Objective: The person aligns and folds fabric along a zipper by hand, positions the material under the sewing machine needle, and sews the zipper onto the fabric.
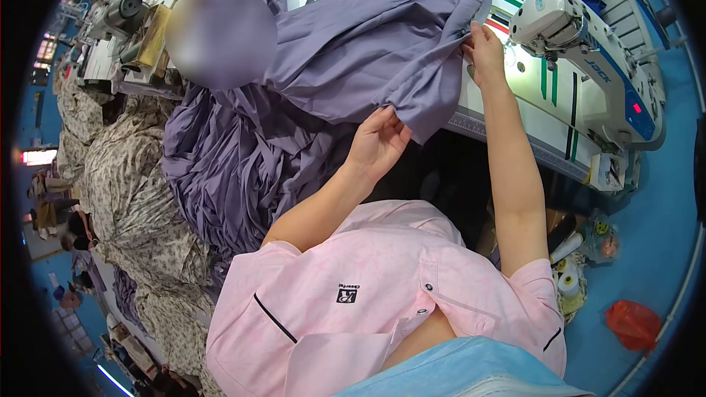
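1. Purple cloth (pixel 368 37): spread on the table (pixel 531 105), stretching up and left from the fingers. One edge runs between the two hands.
2. Left hand (pixel 376 143): fingers curled, tips pinching the near edge. Right hand (pixel 487 57): arm reaching farther out, fingers closed on the edge beside the sewing machine (pixel 544 16).
3. Progress, my reading: cloth laid out and edge taken up at two points. A line follows the edge near the right fingers; stitched or merely creased, cannot tell.
4. Left to do, by my judgement: the edge lies left of the machine's head, not under it, so handling of this stretch looks unfinished. How much is finished elsewhere, cannot tell.
5. Purple heap (pixel 235 162): bunched left of and below the left fingers. Whether one piece with the spread cloth, unclear. Patterned cloth (pixel 140 169) lies farther left.
6. Containers, all to the right of and nearer the body than the right fingers: white box (pixel 609 171) at the table's edge, dark contents not readable; clear bag (pixel 604 241), small colourful items inside, too small to name; thread cones (pixel 568 283) beside it, their holder mostly hidden; red bag (pixel 632 323) farthest off, contents hidden.
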`<move>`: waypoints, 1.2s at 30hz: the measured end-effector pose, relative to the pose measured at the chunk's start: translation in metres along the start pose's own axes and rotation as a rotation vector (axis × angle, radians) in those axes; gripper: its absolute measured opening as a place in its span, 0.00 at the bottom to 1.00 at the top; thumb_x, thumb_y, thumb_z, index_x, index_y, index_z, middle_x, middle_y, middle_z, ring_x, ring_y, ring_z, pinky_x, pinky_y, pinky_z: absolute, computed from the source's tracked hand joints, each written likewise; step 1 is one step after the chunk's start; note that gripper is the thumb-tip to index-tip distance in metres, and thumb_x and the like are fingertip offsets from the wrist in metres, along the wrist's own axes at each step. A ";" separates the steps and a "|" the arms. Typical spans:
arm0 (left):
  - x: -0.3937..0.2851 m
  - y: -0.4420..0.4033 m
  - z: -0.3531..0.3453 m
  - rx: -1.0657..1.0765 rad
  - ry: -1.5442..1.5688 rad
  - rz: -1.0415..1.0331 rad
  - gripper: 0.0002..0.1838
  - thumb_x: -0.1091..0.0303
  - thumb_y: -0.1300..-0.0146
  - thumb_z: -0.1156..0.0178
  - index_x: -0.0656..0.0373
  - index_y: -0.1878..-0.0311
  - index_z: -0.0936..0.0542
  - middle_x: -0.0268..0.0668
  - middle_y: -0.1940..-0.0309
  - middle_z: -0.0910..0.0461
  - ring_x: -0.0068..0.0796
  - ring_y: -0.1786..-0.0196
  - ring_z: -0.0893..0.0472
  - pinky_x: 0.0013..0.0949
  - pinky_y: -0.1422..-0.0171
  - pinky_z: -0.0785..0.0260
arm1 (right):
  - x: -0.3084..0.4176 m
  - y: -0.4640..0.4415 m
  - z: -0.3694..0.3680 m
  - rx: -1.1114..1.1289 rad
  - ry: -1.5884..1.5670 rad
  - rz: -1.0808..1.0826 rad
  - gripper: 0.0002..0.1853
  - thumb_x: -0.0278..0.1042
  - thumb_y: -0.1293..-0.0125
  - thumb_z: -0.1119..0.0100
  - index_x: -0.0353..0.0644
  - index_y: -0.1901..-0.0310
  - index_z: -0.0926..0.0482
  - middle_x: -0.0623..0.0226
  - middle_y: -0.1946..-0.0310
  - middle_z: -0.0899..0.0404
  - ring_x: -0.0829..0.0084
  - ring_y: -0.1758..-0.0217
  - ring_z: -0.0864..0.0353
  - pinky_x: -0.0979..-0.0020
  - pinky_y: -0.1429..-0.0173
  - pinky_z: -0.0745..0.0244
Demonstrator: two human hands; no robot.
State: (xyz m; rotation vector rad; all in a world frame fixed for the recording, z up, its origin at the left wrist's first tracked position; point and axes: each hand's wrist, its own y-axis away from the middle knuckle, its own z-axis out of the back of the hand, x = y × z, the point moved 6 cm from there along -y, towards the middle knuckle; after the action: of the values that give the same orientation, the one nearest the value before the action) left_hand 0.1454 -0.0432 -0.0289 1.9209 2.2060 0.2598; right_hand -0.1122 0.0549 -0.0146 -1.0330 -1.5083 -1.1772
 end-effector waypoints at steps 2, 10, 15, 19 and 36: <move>0.000 0.005 0.006 -0.027 -0.006 -0.012 0.08 0.72 0.28 0.46 0.63 0.49 0.24 0.42 0.50 0.18 0.34 0.45 0.17 0.41 0.36 0.23 | 0.000 -0.006 0.000 -0.021 -0.009 0.003 0.16 0.41 0.25 0.44 0.36 0.46 0.24 0.69 0.60 0.20 0.77 0.59 0.21 0.73 0.53 0.23; 0.006 0.026 0.025 -0.134 -0.039 -0.021 0.09 0.73 0.28 0.45 0.61 0.48 0.24 0.37 0.51 0.18 0.31 0.47 0.18 0.40 0.38 0.22 | 0.041 -0.002 -0.018 -0.025 0.376 0.402 0.27 0.29 0.33 0.38 0.32 0.34 0.29 0.58 0.43 0.20 0.71 0.46 0.20 0.69 0.42 0.24; 0.035 0.033 0.024 -0.183 -0.090 0.051 0.06 0.72 0.30 0.42 0.56 0.52 0.22 0.32 0.57 0.19 0.27 0.50 0.18 0.37 0.42 0.22 | 0.088 0.056 -0.084 0.200 0.605 0.978 0.26 0.31 0.39 0.36 0.31 0.39 0.25 0.45 0.45 0.20 0.51 0.45 0.18 0.61 0.39 0.24; 0.057 0.045 0.025 -0.046 -0.411 0.224 0.07 0.69 0.30 0.40 0.59 0.53 0.20 0.34 0.55 0.17 0.25 0.51 0.18 0.33 0.43 0.24 | 0.041 0.064 -0.104 0.547 0.834 0.971 0.23 0.31 0.39 0.36 0.30 0.43 0.24 0.47 0.45 0.20 0.50 0.41 0.22 0.60 0.33 0.29; -0.003 -0.217 -0.107 0.146 -2.407 -0.859 0.22 0.64 0.42 0.34 0.66 0.47 0.20 0.49 0.61 0.16 0.52 0.56 0.17 0.43 0.47 0.24 | 0.008 0.194 -0.034 0.465 0.938 1.025 0.22 0.18 0.47 0.44 0.32 0.47 0.21 0.56 0.49 0.19 0.59 0.51 0.22 0.63 0.43 0.23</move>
State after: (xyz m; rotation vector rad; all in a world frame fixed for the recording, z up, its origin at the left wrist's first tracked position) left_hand -0.0902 -0.0761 0.0163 0.0695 0.7498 -1.4164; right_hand 0.0786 0.0587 0.0351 -0.6079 -0.3332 -0.3871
